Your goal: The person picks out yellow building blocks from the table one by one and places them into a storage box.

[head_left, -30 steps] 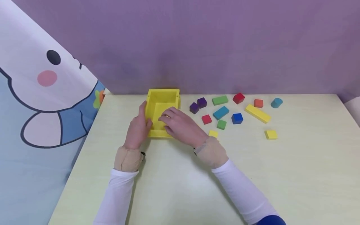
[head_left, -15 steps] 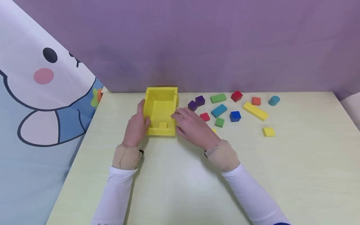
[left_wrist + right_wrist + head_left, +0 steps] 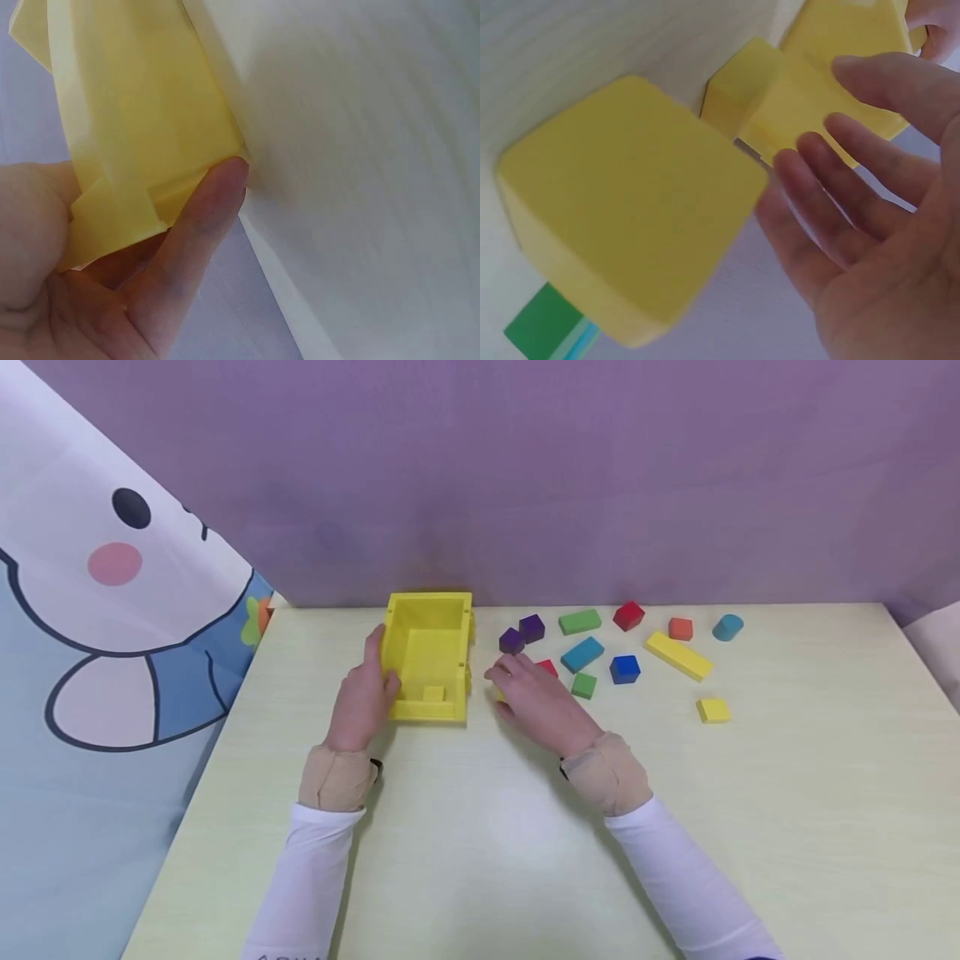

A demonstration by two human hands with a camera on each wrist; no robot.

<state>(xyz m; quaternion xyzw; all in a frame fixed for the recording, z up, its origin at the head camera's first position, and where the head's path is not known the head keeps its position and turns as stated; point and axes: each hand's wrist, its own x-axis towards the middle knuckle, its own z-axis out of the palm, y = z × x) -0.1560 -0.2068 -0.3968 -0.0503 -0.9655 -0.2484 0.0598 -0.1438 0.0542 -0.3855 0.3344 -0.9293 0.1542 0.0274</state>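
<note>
- Your left hand (image 3: 360, 702) grips the yellow box (image 3: 435, 652) by its left wall; the head view alone shows a small yellow piece (image 3: 433, 694) inside, right of that thumb.
- Your right hand (image 3: 885, 225) is loose, holding nothing; the right-wrist view reveals a yellow block (image 3: 634, 210) near its fingers, mostly hidden from the head.
- Dark lettering (image 3: 288, 957) on your left sleeve (image 3: 311, 877) is cut off, unreadable.

A pale table (image 3: 825, 777) carries a yellow box (image 3: 430, 613) and colourful blocks (image 3: 582, 654).
</note>
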